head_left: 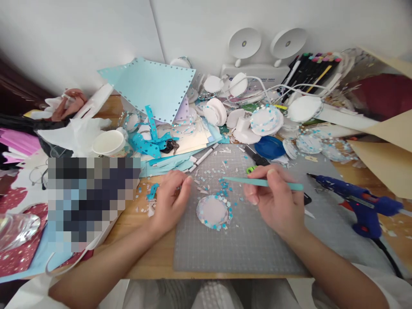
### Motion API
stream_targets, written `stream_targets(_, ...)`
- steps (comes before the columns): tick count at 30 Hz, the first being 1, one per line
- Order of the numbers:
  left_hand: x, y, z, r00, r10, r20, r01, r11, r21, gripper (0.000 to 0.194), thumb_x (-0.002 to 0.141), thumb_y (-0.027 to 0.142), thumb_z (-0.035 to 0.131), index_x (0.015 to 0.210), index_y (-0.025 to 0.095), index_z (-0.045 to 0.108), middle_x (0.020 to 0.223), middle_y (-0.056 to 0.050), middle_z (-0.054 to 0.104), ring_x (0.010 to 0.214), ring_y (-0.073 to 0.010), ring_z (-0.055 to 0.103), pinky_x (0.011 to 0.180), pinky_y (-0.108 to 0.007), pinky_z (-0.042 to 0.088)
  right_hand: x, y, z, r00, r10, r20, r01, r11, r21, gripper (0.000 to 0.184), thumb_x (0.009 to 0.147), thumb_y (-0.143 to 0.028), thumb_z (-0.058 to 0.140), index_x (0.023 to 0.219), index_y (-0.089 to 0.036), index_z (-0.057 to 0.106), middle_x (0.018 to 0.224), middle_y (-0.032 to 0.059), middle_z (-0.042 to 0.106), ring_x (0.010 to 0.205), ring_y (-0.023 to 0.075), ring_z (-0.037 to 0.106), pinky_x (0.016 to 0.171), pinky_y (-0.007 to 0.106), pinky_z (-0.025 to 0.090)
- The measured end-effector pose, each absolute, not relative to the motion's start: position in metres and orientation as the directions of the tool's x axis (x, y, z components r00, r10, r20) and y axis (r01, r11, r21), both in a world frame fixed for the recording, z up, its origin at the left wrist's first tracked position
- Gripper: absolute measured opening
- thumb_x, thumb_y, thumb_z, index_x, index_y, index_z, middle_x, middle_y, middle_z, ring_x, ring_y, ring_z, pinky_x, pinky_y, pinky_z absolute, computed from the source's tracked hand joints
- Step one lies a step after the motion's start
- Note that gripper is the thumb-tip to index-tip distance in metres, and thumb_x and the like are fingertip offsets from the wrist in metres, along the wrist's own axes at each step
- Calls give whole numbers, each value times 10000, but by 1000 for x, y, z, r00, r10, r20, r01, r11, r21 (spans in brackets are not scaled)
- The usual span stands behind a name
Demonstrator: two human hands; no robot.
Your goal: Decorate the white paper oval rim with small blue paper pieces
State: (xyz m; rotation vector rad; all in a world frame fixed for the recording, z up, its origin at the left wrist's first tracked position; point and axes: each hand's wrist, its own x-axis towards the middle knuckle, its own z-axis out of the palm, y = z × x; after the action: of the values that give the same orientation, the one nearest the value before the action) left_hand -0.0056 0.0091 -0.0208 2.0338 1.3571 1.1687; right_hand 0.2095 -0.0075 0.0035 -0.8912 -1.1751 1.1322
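Between my hands, a small round white paper disc (213,211) lies on the grey cutting mat (244,253), with tiny blue and white flower cut-outs along its edge. Teal tweezers (257,182) are held in my right hand (280,201), above the mat, their pointed tip facing left over loose blue confetti (224,185). My left hand (172,197) rests at the mat's left edge, its fingers curled in and nothing visible in them. It is apart from the disc. Part of a green-handled tool (250,170) shows behind my right hand.
A blue glue gun (360,201) lies at the right, its cord running toward the front edge. White paper discs, a blue lid (269,148) and a twin-head lamp (255,73) crowd the back. At the left are a paper cup (108,143) and blue paper strips (146,146).
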Motion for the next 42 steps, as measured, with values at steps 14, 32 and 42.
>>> stream_targets(14,-4,1,-8,694,667,272,391,-666,635,809,582,609,764,1211,189,478,1164,-120,583,1044,-292,521,920,-424,370,212,10,8,-21,988,-155,-547,-141,-825,187,847,-350,563,735,-200,565,531,-53,436,417,57,352,427,197,324)
stream_targets(32,-8,3,-7,606,715,349,43,-467,883,517,648,295,831,1111,219,613,1145,-106,622,1078,-239,572,935,-379,451,229,23,14,-79,990,-116,-467,-139,-873,356,893,-344,435,601,-208,284,592,-43,249,477,95,256,442,228,311)
stream_targets(42,-8,3,-10,517,771,372,129,-499,857,511,631,298,841,1081,225,610,1163,-113,603,1091,-251,561,960,-416,437,219,0,15,-455,889,-53,210,49,-977,328,880,-422,521,682,-166,577,533,-37,423,479,70,343,435,203,262)
